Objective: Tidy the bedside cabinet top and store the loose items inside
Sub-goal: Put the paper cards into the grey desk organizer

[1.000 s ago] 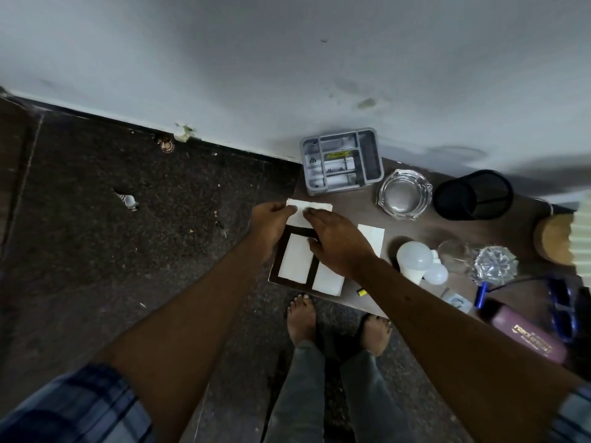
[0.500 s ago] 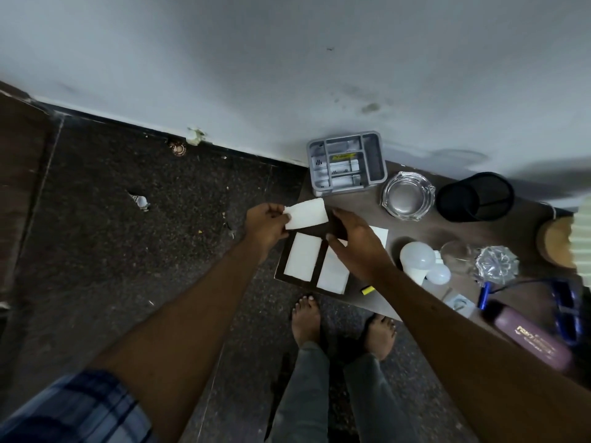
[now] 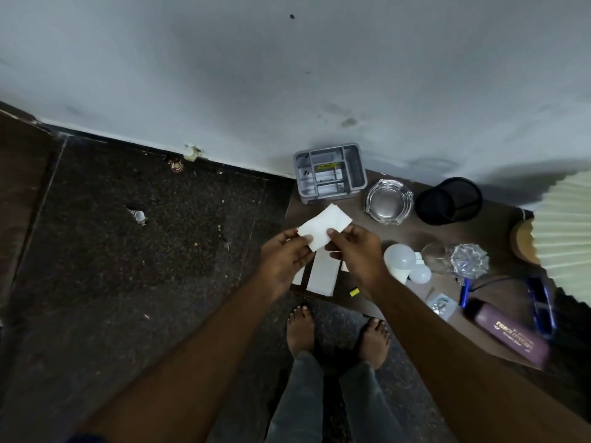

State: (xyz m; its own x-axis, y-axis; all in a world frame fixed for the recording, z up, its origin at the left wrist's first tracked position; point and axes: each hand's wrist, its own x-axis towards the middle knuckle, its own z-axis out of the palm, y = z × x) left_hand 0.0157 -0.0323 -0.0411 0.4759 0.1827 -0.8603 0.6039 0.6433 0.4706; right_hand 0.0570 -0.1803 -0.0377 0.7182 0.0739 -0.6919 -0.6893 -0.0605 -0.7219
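Observation:
I hold a white paper slip (image 3: 324, 226) above the left end of the dark wooden cabinet top (image 3: 412, 231). My left hand (image 3: 284, 255) pinches its near left corner and my right hand (image 3: 358, 251) pinches its lower edge. Below my hands more white paper slips (image 3: 323, 276) lie flat near the cabinet's front left edge. A grey divided organiser tray (image 3: 331, 172) stands at the back left by the wall.
On the cabinet: a glass ashtray (image 3: 388, 201), a black mesh cup (image 3: 449, 201), two white bulbs (image 3: 403, 260), a crumpled foil ball (image 3: 468, 260), a blue pen (image 3: 463, 292), a purple case (image 3: 508, 335), blue glasses (image 3: 542, 303), a pleated lampshade (image 3: 566, 225). My bare feet (image 3: 335, 327) stand on dark floor.
I lifted one paper slip off the cabinet with my left hand, and my right hand left the slips lying flat and came up to grip the raised one too.

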